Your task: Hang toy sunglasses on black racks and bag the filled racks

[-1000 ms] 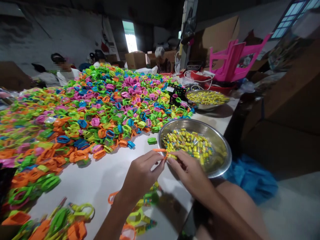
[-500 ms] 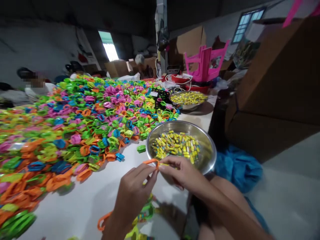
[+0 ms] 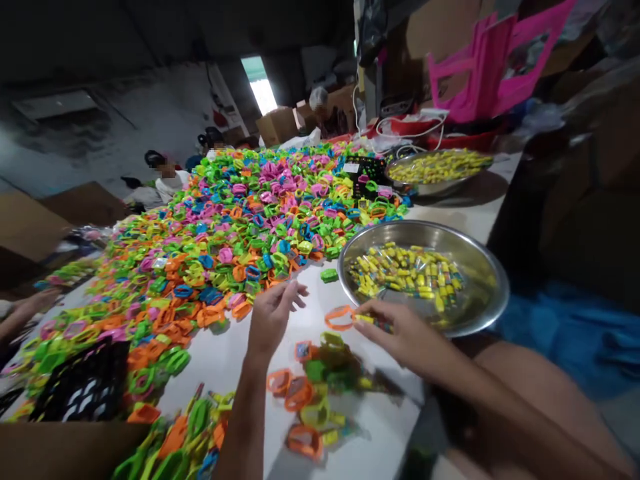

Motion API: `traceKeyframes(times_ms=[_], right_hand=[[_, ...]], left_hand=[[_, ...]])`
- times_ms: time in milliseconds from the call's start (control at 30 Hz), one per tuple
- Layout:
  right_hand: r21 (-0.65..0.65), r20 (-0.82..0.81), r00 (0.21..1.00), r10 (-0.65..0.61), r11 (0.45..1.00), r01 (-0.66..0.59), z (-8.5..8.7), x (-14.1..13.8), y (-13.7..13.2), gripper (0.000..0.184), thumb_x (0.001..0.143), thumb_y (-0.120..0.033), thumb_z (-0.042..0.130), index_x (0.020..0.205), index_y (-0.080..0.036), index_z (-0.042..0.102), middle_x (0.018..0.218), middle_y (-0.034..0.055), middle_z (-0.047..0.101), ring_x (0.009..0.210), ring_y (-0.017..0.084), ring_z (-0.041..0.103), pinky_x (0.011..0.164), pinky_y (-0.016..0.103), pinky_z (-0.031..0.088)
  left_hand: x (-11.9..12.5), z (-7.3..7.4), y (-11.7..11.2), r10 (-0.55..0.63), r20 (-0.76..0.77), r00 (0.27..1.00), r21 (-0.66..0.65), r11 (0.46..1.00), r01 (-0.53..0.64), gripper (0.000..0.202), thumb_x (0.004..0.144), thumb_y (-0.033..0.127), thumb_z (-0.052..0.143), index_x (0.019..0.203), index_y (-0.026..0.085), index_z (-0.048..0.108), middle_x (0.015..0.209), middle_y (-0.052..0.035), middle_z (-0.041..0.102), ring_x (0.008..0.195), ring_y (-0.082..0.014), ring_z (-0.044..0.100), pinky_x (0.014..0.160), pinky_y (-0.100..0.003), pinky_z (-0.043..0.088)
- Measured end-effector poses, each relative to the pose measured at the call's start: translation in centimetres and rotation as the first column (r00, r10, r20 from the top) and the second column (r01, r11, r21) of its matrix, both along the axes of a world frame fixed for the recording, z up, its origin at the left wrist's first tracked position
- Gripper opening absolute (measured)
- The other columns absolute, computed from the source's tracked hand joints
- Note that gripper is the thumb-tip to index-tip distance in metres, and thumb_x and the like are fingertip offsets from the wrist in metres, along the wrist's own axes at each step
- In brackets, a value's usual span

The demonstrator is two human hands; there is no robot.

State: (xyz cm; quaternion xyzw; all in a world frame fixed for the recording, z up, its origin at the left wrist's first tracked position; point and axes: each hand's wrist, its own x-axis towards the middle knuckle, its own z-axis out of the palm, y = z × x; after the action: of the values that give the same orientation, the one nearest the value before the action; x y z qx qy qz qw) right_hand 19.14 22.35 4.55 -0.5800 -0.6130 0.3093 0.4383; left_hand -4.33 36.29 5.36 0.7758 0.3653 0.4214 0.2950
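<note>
My right hand (image 3: 400, 330) pinches an orange plastic ring (image 3: 339, 317) with a small yellow piece on its end, just in front of the near steel bowl (image 3: 480, 307). That bowl holds several small yellow pieces (image 3: 405, 270). My left hand (image 3: 273, 313) is free of the ring, its fingers spread, hovering over the white table (image 3: 225, 353) at the near edge of a huge pile of coloured plastic rings (image 3: 225, 220). A small heap of rings (image 3: 315, 387) lies on the table under my hands.
A second steel bowl of yellow pieces (image 3: 435, 170) stands farther back, beside a black crate (image 3: 363, 170). Another black crate (image 3: 85, 387) sits at the near left. Pink plastic stools (image 3: 495, 67) and cardboard boxes (image 3: 280, 123) are behind. Other people sit at the far side; someone's hand (image 3: 27, 307) shows at left.
My left hand has let go of the orange ring and moved left toward the pile with fingers spread. My right hand keeps the ring. The camera has swung left and down.
</note>
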Motion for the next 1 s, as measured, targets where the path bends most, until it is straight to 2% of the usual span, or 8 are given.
traceKeyframes(times_ms=[133, 300, 400, 500, 600, 733, 867, 1000], right_hand=[[-0.109, 0.224, 0.970, 0.093, 0.992, -0.070, -1.5, -2.9, -0.4, 0.028, 0.107, -0.039, 0.058, 0.116, -0.021, 0.078, 0.097, 0.0072, 0.083, 0.082, 0.023, 0.075, 0.072, 0.030, 0.044], [-0.213, 0.546, 0.818, 0.179, 0.975, -0.071, -2.8, -5.7, -0.2, 0.027, 0.113, -0.036, 0.054, 0.118, -0.019, 0.075, 0.104, 0.0106, 0.083, 0.094, 0.028, 0.079, 0.069, 0.031, 0.040], [-0.191, 0.635, 0.747, 0.197, 0.977, -0.095, -2.4, -5.7, -0.1, 0.028, 0.113, -0.039, 0.057, 0.114, -0.020, 0.078, 0.110, 0.0101, 0.082, 0.093, 0.028, 0.079, 0.068, 0.031, 0.040], [-0.098, 0.645, 0.756, 0.111, 0.993, -0.062, -1.3, -3.6, -0.1, 0.036, 0.115, -0.043, 0.051, 0.106, -0.022, 0.080, 0.107, 0.0076, 0.082, 0.091, 0.026, 0.078, 0.068, 0.031, 0.039], [-0.016, 0.639, 0.763, -0.094, 0.991, 0.134, 0.3, 0.7, 0.3, 0.035, 0.115, -0.045, 0.050, 0.108, -0.026, 0.078, 0.107, 0.0041, 0.083, 0.096, 0.025, 0.078, 0.071, 0.031, 0.041], [-0.033, 0.712, 0.653, -0.258, 0.917, 0.398, 1.8, 7.2, 1.5, 0.035, 0.113, -0.037, 0.045, 0.116, -0.019, 0.076, 0.113, 0.0127, 0.082, 0.100, 0.030, 0.076, 0.073, 0.033, 0.044], [-0.106, 0.747, 0.651, -0.130, 0.945, 0.310, 1.6, 9.2, 3.3, 0.025, 0.106, -0.021, 0.055, 0.115, -0.014, 0.077, 0.124, 0.0184, 0.079, 0.107, 0.031, 0.076, 0.080, 0.033, 0.050], [-0.186, 0.755, 0.652, 0.076, 0.977, 0.102, 0.5, 7.1, 5.6, 0.015, 0.104, -0.019, 0.068, 0.115, -0.017, 0.077, 0.125, 0.0108, 0.078, 0.114, 0.026, 0.074, 0.095, 0.037, 0.057]], left_hand=[[-2.3, -3.6, 3.6, 0.009, -0.262, 0.965, -0.032, 0.999, -0.018, 0.036, 0.104, 0.047, 0.058, 0.098, 0.019, 0.080, 0.100, -0.0087, 0.084, 0.092, -0.0244, 0.079, 0.080, -0.035, 0.063], [-3.4, -7.6, 5.6, -0.054, -0.424, 0.904, 0.009, 0.998, 0.064, 0.026, 0.099, 0.036, 0.062, 0.110, 0.021, 0.080, 0.129, -0.0130, 0.079, 0.126, -0.0317, 0.071, 0.113, -0.050, 0.054], [-3.7, -9.4, 6.5, -0.041, -0.477, 0.878, 0.051, 0.996, 0.074, 0.030, 0.101, 0.030, 0.056, 0.121, 0.019, 0.077, 0.146, -0.0158, 0.071, 0.139, -0.0336, 0.063, 0.120, -0.055, 0.048], [-4.1, -10.4, 7.1, -0.017, -0.509, 0.861, 0.094, 0.993, 0.075, 0.034, 0.103, 0.027, 0.051, 0.126, 0.019, 0.074, 0.153, -0.0174, 0.065, 0.144, -0.0348, 0.059, 0.123, -0.059, 0.045], [-4.3, -10.7, 7.9, 0.010, -0.522, 0.853, 0.134, 0.989, 0.070, 0.036, 0.103, 0.024, 0.047, 0.127, 0.019, 0.073, 0.158, -0.0171, 0.061, 0.145, -0.0347, 0.058, 0.124, -0.061, 0.044], [-3.7, -9.7, 9.6, 0.049, -0.517, 0.855, 0.153, 0.988, 0.036, 0.038, 0.096, 0.017, 0.047, 0.125, 0.018, 0.073, 0.152, -0.0195, 0.064, 0.144, -0.0353, 0.058, 0.125, -0.062, 0.042], [-2.4, -7.6, 11.2, 0.000, -0.517, 0.856, 0.082, 0.995, 0.049, 0.029, 0.089, 0.023, 0.057, 0.110, 0.018, 0.076, 0.127, -0.0166, 0.075, 0.123, -0.0329, 0.069, 0.114, -0.053, 0.052], [-1.4, -5.7, 11.2, -0.063, -0.527, 0.847, -0.063, 0.997, 0.035, 0.022, 0.079, 0.042, 0.072, 0.077, 0.020, 0.072, 0.082, -0.0067, 0.075, 0.078, -0.0248, 0.068, 0.078, -0.037, 0.057]])
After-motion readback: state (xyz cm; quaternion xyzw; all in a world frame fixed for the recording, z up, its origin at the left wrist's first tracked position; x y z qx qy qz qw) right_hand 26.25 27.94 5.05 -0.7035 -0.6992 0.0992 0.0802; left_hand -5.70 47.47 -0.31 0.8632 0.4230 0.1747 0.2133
